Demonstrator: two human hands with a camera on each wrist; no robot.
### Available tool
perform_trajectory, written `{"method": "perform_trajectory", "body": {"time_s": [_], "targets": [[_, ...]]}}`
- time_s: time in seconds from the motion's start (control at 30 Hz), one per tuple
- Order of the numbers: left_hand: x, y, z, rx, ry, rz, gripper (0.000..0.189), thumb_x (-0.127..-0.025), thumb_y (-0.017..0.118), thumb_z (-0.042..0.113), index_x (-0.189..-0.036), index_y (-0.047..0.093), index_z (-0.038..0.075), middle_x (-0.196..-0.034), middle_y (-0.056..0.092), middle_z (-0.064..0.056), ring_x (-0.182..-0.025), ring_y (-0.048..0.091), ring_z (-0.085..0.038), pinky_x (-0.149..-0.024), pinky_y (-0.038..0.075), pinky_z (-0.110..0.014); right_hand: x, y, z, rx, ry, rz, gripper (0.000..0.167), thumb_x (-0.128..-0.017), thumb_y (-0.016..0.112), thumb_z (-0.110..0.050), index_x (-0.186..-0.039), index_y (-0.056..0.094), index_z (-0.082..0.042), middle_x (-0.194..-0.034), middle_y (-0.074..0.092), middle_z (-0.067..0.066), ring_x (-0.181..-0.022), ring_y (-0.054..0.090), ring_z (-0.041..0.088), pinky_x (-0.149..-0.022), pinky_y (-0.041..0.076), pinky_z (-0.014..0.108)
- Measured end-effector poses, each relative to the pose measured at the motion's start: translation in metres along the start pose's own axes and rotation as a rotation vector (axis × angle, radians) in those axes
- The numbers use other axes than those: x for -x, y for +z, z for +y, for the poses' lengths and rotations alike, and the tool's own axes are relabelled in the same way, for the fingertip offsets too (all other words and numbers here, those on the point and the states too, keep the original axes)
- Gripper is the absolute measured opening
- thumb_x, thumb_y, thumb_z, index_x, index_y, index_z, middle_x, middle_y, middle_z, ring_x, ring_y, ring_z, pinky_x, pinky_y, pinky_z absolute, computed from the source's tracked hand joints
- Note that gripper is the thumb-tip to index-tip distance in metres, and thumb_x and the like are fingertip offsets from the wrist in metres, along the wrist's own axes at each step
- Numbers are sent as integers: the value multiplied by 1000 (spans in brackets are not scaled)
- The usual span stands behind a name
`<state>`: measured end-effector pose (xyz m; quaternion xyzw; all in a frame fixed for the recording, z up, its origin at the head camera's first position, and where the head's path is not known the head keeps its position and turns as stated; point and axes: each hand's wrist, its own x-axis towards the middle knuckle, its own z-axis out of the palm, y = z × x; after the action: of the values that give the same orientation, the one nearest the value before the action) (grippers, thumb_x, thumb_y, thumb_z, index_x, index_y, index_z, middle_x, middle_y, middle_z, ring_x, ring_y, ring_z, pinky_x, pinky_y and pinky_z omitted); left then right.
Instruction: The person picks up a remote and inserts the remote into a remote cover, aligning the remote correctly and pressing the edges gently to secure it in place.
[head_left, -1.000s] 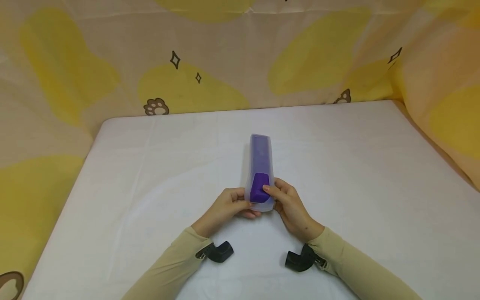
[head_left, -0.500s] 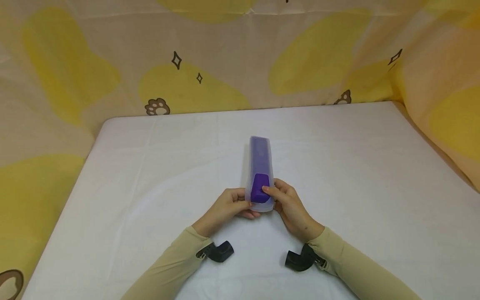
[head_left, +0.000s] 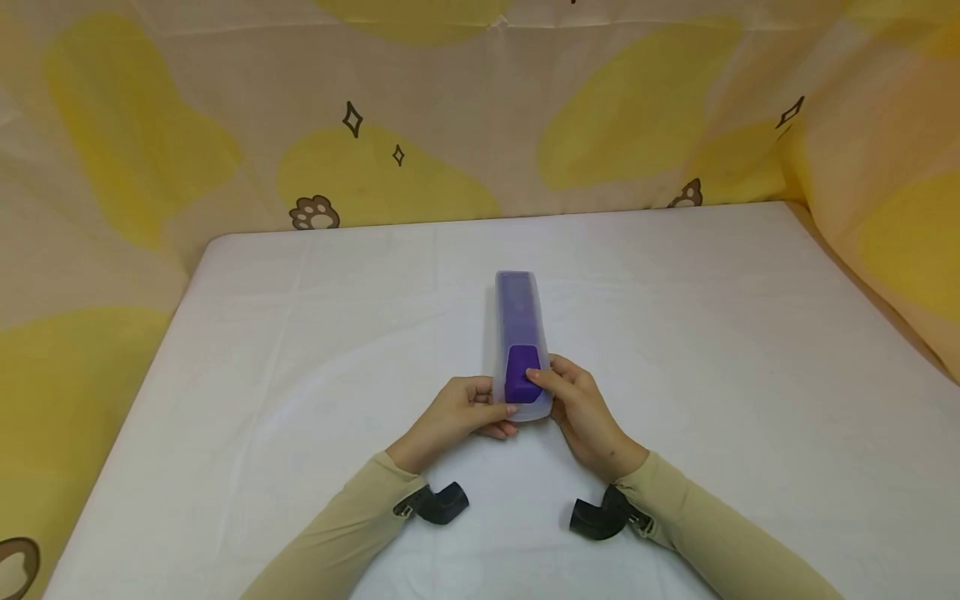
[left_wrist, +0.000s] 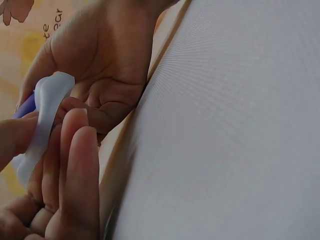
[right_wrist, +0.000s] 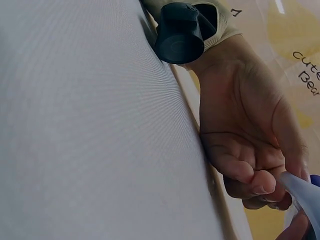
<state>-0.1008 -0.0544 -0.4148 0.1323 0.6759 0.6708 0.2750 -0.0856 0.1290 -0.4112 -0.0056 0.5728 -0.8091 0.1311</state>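
Observation:
A long, slim translucent plastic case (head_left: 517,308) with a purple latch (head_left: 517,387) at its near end is held between both hands, pointing away from me. My left hand (head_left: 450,414) pinches the near left corner, thumb on top and fingers underneath. On the other side my right hand (head_left: 588,421) grips the right edge, its thumb lying on the latch. In the left wrist view the case's pale end (left_wrist: 50,100) shows between the left thumb and fingers. Only a corner of the case (right_wrist: 302,192) enters the right wrist view. The case's underside is hidden.
The hands are over a table with a white cloth (head_left: 337,333). Behind it hangs a yellow patterned curtain (head_left: 615,108), which also runs along both sides. Black wrist cameras (head_left: 442,503) jut from the beige sleeves.
The far end of the case has swung slightly left and its near end slightly right. The left thumb reaches a little further over the near end. Both hands keep their hold.

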Motion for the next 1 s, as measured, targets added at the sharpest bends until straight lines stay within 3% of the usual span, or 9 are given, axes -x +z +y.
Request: {"method": "perform_trajectory", "body": {"time_s": [0.17,0.27,0.47,1.0], "targets": [[-1,0,0,5,-30,101,21,-84,69,5,-76,49,4,-67,64,-4,-60,63,-12,-62,56,-28,1,-1,0,-58,-3,34,45,-94,50,-7,-133,38,12,-115,60,6,-102,60,14,-87,50,27],[0,-1,0,-22,-18,124,23,-83,70,8,-74,48,6,-59,58,-1,-55,58,-10,-57,53,-24,1,-1,-1,-69,1,40,46,-94,49,-7,-133,37,12,-113,61,5,-100,61,13,-86,50,27],[2,-1,2,-66,19,126,20,-84,67,8,-72,51,4,-57,58,-1,-52,55,-10,-53,50,-22,1,0,-1,-72,0,43,46,-93,50,-7,-133,37,11,-112,61,4,-98,62,13,-85,51,27],[1,-1,-1,2,30,127,10,-84,63,4,-81,56,-2,-67,67,-9,-59,62,-11,-55,52,-24,1,0,0,-76,0,45,46,-94,50,-8,-134,37,11,-109,64,2,-96,63,12,-83,51,28]]}}
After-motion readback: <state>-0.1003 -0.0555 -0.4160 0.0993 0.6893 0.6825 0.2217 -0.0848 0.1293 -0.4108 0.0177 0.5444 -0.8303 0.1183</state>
